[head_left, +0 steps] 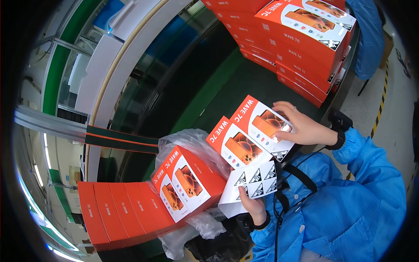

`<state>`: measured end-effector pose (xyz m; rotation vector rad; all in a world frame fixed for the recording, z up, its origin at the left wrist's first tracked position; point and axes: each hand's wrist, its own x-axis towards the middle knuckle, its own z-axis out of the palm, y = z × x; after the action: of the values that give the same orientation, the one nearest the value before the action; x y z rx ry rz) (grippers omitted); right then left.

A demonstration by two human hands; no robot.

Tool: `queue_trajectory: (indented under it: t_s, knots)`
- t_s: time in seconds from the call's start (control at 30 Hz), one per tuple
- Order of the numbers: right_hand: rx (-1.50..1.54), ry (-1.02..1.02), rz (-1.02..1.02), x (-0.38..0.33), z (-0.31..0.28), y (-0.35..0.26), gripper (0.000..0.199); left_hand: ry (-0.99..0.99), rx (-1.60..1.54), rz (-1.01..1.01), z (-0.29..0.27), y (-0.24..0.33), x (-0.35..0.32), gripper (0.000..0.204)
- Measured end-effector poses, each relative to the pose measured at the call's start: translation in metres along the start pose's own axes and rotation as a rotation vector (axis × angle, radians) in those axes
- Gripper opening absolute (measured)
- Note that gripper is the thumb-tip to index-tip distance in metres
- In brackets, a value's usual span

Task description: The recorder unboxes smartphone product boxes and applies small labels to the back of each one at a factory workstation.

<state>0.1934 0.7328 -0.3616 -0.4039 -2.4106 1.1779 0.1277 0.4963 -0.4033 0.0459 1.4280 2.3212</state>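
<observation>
My right hand (301, 126) lies fingers-flat on two orange boxes (253, 133) at frame centre, left hand (253, 207) pinching a sticker sheet (251, 185) below; dark desk (257, 83) open above.

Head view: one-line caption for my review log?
Right hand presses a sticker onto an orange box; left hand holds the sticker sheet.

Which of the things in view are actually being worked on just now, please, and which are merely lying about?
In hand:
- right hand pressing on the upper orange box
- second orange box beside it
- left hand holding the white sticker sheet

Lying about:
- stacked orange boxes at the top
- row of boxes lower left
- clear plastic bag
</observation>
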Motion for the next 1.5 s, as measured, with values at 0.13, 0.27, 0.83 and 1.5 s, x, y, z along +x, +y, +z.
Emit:
queue_trajectory:
  t_s: [0.13, 0.27, 0.83, 1.5]
  knots:
    - [0.293, -0.007, 0.008, -0.024, 0.011, 0.016, 0.073, 0.016, -0.012, -0.079, 0.008, -0.006, 0.006, 0.047]
    - [0.287, 0.031, -0.242, -0.045, -0.025, -0.020, 0.083, 0.051, 0.004, 0.120, 0.022, 0.000, -0.033, 0.055]
    - [0.149, 0.835, -0.173, 0.044, -0.273, 0.027, 0.040, -0.981, -0.127, -0.095, 0.276, 0.046, 0.014, 0.038]
    - [0.377, -0.352, -0.206, -0.048, 0.006, -0.055, 0.015, -0.224, 0.431, 0.313, 0.052, 0.059, -0.042, 0.035]
